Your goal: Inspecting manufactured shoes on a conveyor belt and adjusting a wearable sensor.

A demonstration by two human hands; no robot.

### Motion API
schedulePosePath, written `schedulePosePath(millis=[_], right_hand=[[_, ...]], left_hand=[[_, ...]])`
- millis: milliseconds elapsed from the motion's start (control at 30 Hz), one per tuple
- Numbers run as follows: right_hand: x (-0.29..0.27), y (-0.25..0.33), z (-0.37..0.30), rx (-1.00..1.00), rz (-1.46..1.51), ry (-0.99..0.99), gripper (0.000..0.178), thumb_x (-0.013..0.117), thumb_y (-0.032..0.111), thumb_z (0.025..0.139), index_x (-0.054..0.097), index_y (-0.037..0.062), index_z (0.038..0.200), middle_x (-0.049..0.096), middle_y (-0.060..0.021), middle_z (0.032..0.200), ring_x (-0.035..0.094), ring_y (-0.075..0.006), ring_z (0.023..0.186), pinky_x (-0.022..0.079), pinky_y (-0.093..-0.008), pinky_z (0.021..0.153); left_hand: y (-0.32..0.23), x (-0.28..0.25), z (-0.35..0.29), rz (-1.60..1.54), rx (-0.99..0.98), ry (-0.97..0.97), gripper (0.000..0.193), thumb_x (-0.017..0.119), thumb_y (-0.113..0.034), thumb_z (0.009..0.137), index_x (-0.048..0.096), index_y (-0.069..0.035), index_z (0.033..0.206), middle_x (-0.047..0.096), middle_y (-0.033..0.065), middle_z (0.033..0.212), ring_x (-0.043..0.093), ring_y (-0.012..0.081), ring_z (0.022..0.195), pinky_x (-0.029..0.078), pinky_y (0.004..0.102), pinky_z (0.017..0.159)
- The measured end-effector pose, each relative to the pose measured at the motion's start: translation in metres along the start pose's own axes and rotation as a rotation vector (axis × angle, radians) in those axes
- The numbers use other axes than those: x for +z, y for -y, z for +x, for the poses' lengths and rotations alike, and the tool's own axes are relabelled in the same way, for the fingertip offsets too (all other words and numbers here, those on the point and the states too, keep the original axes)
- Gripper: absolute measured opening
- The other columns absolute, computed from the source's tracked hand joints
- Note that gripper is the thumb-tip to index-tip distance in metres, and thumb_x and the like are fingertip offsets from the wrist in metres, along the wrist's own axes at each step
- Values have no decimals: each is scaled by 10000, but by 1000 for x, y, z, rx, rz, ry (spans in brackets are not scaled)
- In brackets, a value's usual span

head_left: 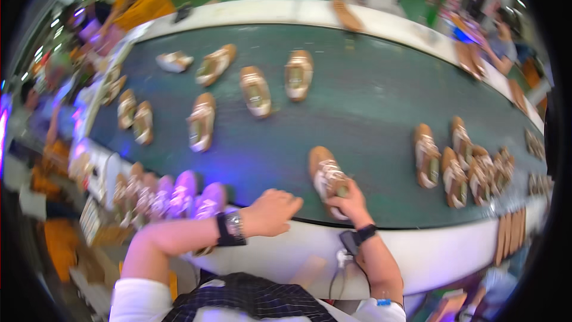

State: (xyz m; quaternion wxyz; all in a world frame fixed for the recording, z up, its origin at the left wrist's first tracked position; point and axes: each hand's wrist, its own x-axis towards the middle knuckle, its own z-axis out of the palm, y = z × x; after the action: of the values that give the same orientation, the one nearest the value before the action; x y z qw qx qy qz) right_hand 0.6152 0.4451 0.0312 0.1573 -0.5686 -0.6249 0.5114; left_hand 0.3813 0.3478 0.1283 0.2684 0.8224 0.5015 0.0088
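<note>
A tan and white lace-up sneaker [327, 180] lies at the near edge of the green conveyor belt [357, 125], toe pointing away from me. My right hand [353, 204] is closed around its heel end, thumb at the shoe's opening. To the left of it, my left hand [273, 212] hovers over the near edge with fingers loosely bent and apart, and no object shows in it. Its wrist wears a dark band and a metal watch [233, 226]. Close by on the left stands a row of sneakers [183, 194], tinted purple by the light.
Several matching sneakers [255, 91] are spread over the belt's far left part. Another group [455, 177] stands close together at the right. A pale ledge [417, 256] borders the belt, with tan flat pieces [510, 235] at its right end. Other people [500, 45] work around the belt.
</note>
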Motion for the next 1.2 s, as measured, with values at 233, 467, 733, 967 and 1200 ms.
schedulePosePath(millis=[233, 467, 733, 967, 1200], right_hand=[[34, 28, -31, -272, 506, 287, 753, 773, 301, 684, 383, -1, 1253, 520, -133, 1173, 513, -189, 1055, 425, -317, 904], [-133, 39, 33, -546, -244, -721, 446, 730, 251, 603, 561, -12, 920, 558, -171, 955, 530, -350, 891, 438, -437, 789], [-232, -117, 93, 186, -325, -594, 758, 781, 291, 518, 498, 35, 1173, 625, -187, 1035, 596, -347, 977, 456, -397, 838], [-123, -80, 26, 120, 702, -265, 469, 692, 57, 703, 484, 13, 1121, 592, -85, 1015, 599, -198, 869, 494, -345, 778], [11, 31, -113, 94, 1003, 298, 743, 715, 112, 641, 398, 17, 1306, 551, -56, 1155, 523, -191, 1082, 393, -333, 964]], left_hand=[[13, 79, 11, -1965, -371, -320, 591, 423, -432, 929, 326, -29, 1349, 480, 138, 1279, 483, 281, 1152, 418, 451, 944], [17, 76, -9, -2357, -302, -330, 573, 366, -460, 920, 386, -35, 1303, 506, 248, 1199, 513, 365, 1101, 382, 519, 977], [22, 60, -55, -2373, -458, -368, 698, 410, -387, 852, 221, 23, 1384, 359, 329, 1323, 406, 456, 1205, 322, 558, 1017], [22, 75, -96, -2484, -207, -380, 632, 418, -410, 844, 369, 10, 1314, 499, 275, 1204, 532, 403, 1078, 434, 493, 917], [14, 74, -146, -2479, -126, -366, 675, 461, -454, 820, 381, 7, 1308, 506, 275, 1195, 534, 409, 1070, 429, 487, 921]])
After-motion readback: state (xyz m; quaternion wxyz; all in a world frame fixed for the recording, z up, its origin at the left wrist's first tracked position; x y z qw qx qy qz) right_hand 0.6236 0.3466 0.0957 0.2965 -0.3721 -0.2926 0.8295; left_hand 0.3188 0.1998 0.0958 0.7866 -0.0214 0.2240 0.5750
